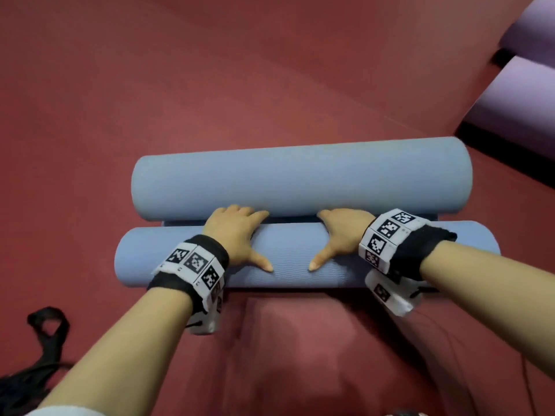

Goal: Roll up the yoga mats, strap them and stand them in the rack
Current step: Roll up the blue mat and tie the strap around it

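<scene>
Blue near roll [291, 250] lies on the red floor [210, 85] just before the far roll [300, 181], left hand [237, 235] and right hand [342, 235] each with grip closed over its top, fingers hooked behind, probably to keep it wound tight.

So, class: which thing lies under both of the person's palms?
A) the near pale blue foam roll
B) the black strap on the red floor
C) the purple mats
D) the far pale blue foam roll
A: the left hand and the right hand both lie on the near pale blue foam roll, fingers tucked into the gap behind it.
</scene>
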{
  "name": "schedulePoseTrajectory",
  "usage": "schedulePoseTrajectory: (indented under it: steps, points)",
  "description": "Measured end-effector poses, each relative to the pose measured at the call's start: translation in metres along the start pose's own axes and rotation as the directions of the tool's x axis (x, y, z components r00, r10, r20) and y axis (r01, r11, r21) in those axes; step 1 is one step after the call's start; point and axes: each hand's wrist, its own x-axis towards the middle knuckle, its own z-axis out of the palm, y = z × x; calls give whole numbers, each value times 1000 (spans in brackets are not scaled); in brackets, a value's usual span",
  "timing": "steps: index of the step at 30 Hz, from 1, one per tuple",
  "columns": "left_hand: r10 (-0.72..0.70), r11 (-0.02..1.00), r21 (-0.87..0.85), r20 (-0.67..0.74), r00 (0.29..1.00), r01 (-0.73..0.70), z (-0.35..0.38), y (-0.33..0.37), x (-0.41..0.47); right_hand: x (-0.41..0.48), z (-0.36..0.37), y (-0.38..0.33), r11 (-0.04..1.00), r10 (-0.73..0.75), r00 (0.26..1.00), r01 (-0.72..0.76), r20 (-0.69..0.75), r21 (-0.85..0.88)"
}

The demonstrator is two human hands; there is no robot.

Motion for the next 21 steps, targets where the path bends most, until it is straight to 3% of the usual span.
schedulePoseTrajectory:
  steps: [3,5,7,9,11,14,18,21]
  points:
    - [-35,998,34,-325,945,49,9,4,5,3,0,9,992,100,934,-120,-343,-38]
    - [-61,998,-7,-407,911,64,14,7,11,2,2,8,992,76,885,-115,-460,-58]
    - [-141,990,-44,-280,950,134,14,14,13,-1,12,0,996,-19,914,-18,-406,-87]
    - [-175,981,82,-51,983,178,15,22,8,-8,26,-10,982,-72,945,12,-319,-187]
    - [-172,967,185,-35,985,175,19,28,4,-10,34,-15,962,-69,939,-28,-337,-273]
    - [-122,967,203,-160,979,154,20,28,8,-3,30,-17,944,-100,910,-41,-403,-326]
    - [-16,974,223,-115,993,41,12,21,10,-6,22,-9,942,-181,923,63,-339,-331]
    - [-26,1000,13,17,1000,26,-3,10,17,-15,20,-4,931,-229,932,125,-281,-342]
